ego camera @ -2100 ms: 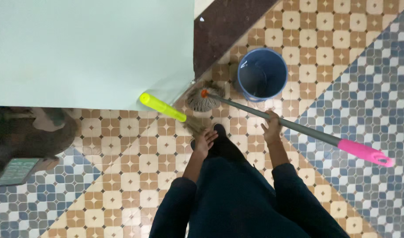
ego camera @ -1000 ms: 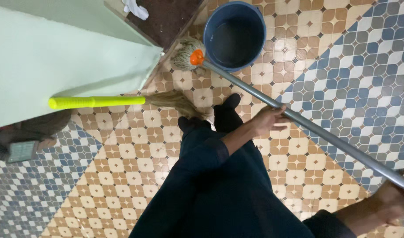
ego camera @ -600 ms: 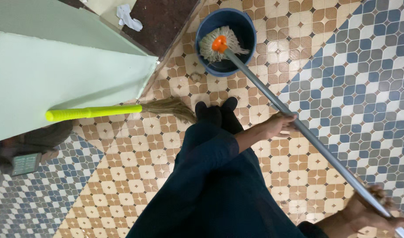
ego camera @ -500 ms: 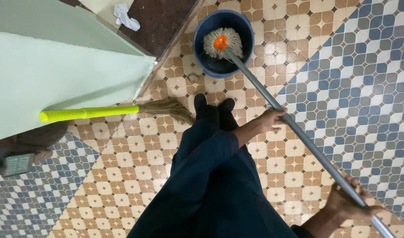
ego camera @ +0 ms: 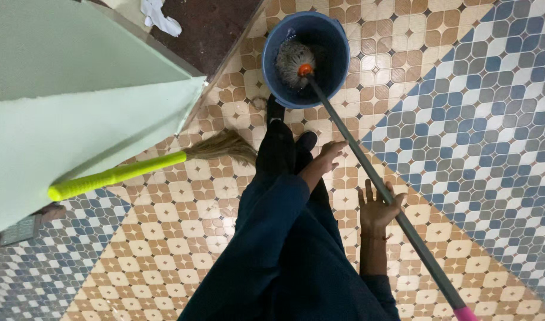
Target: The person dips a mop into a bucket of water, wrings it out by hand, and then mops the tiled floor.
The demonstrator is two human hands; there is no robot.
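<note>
- Mop head (ego camera: pixel 296 61) sits ahead of my hands, inside the blue bucket (ego camera: pixel 337 35): soaking step.
- Right hand (ego camera: pixel 377 205) lies open against the mop handle (ego camera: pixel 367 172); left hand (ego camera: pixel 329 156) hangs open, off it.
- Next move needs both hands closed on the handle.

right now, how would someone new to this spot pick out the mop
Start at the blue bucket on the tan patterned floor tiles. The mop has its pale stringy head in that bucket, and its grey pole slants down past the right hand. An orange collar and pink end grip distinguish it from the yellow-handled broom.
</note>
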